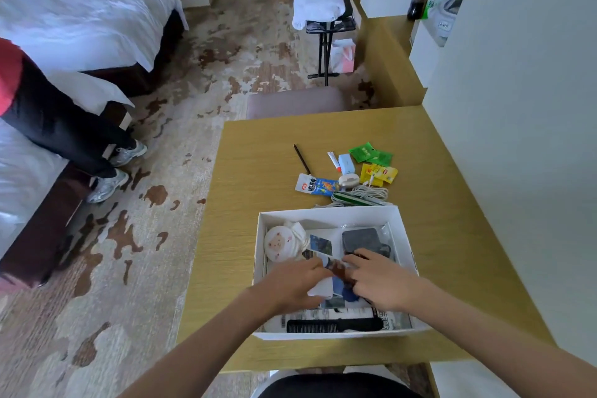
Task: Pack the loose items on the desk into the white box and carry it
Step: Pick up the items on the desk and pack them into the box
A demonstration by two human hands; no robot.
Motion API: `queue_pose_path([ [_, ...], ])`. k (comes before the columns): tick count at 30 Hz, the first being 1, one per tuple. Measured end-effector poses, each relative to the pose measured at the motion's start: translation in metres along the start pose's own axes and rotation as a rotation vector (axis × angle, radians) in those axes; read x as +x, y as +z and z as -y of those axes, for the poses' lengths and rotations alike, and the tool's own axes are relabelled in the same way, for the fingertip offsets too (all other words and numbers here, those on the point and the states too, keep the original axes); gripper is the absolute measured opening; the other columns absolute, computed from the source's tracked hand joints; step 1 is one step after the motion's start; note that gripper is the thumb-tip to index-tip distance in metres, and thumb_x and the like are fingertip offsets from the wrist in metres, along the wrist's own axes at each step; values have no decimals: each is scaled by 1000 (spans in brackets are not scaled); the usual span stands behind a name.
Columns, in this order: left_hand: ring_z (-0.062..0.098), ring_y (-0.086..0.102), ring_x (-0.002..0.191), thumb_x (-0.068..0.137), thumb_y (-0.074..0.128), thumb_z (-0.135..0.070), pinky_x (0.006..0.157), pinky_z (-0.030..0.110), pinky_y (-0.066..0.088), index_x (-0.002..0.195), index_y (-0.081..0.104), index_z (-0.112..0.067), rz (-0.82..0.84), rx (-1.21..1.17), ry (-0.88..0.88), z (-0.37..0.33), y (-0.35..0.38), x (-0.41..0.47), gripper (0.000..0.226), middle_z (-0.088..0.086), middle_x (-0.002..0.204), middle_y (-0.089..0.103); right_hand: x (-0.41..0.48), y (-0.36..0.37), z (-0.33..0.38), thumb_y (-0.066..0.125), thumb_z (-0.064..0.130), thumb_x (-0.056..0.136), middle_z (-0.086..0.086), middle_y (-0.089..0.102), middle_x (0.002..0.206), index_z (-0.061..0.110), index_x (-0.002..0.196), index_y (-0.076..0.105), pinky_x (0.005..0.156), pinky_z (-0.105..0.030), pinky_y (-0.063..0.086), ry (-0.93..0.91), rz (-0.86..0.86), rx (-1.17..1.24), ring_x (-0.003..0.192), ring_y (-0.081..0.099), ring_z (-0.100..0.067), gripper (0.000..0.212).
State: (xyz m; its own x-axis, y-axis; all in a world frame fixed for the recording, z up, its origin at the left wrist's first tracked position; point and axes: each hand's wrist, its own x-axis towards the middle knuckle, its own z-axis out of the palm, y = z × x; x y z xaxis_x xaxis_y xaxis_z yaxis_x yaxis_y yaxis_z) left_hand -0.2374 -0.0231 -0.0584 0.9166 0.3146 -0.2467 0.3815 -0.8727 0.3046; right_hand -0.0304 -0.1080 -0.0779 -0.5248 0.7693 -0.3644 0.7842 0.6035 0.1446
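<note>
The white box [326,212] stands on the wooden desk [258,152] near its front edge. Both hands are inside it. My left hand [295,284] and my right hand [378,281] together grip a small stack of photo cards [324,289] over the box's middle. In the box lie a round bear-print pouch [280,244], a black adapter [363,241], a loose photo [320,244] and a black comb [332,325]. Behind the box lie a snack packet [316,186], a coiled white cable [371,194], green sachets [370,152], yellow sachets [381,173], a small tube [333,160] and a black pen [302,158].
A wall [517,139] bounds the desk on the right. A padded stool [294,102] sits beyond the far edge. A person's legs [71,126] stretch from a bed [64,26] on the left, over patterned carpet. A luggage rack with white cloth [319,0] stands farther back.
</note>
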Motion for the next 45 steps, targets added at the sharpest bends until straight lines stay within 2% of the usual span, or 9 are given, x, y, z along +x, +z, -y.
queue_pose_path([
  [8,25,56,107,91,51,-43,77,37,49,138,35,-24,59,44,-28,-16,19,24,53,2,137,43,-16,3,-12,62,16,82,-4,69,101,16,92,74,95,-45,39,-30,-22,51,117,48,-31,16],
  [13,23,52,113,88,58,-38,82,36,47,134,40,-20,70,66,-63,-12,27,22,53,2,133,47,-20,10,-14,52,26,89,3,63,117,20,108,67,100,-41,36,14,-97,317,121,45,-21,26],
  [19,21,50,118,86,62,-38,89,36,46,136,42,-20,132,52,-166,-5,22,14,57,1,136,48,-16,-4,-32,54,34,92,7,65,113,27,129,55,91,-31,43,150,-371,697,107,54,-11,38],
  [24,21,50,120,87,62,-19,93,35,43,132,49,-19,237,-67,-263,2,13,6,46,1,133,53,-10,-13,-59,60,23,90,12,65,111,30,127,56,91,-31,46,250,-447,913,105,55,-6,37],
  [28,19,59,107,85,51,2,89,32,48,117,62,-20,226,-145,-367,6,7,3,40,1,119,65,-4,-22,-79,61,24,92,16,67,109,26,121,61,88,-16,45,296,-524,1047,103,57,7,30],
  [31,15,61,99,91,50,-6,87,30,49,116,62,-23,131,-239,-396,10,-4,3,33,-2,114,67,0,-32,-89,61,24,92,18,67,108,26,120,63,84,-7,39,312,-520,1099,103,56,12,28],
  [33,8,60,88,95,49,-17,81,23,47,112,64,-22,-41,-340,-382,13,-17,6,24,-4,106,69,4,-36,-95,61,20,92,16,68,107,23,119,64,86,-7,42,317,-537,1132,101,58,11,27],
  [38,11,62,83,91,40,3,79,26,52,104,67,-8,-476,-482,-372,40,-52,38,31,-1,94,66,22,-40,-113,60,16,92,10,69,103,19,112,67,75,-1,42,435,-583,1202,96,61,5,21],
  [45,18,63,89,93,39,-12,74,29,49,102,66,-19,-406,-451,-438,105,-70,100,29,-1,107,68,68,-28,-152,61,15,91,2,71,102,14,107,70,68,-5,43,648,-448,1165,90,62,-4,19],
])
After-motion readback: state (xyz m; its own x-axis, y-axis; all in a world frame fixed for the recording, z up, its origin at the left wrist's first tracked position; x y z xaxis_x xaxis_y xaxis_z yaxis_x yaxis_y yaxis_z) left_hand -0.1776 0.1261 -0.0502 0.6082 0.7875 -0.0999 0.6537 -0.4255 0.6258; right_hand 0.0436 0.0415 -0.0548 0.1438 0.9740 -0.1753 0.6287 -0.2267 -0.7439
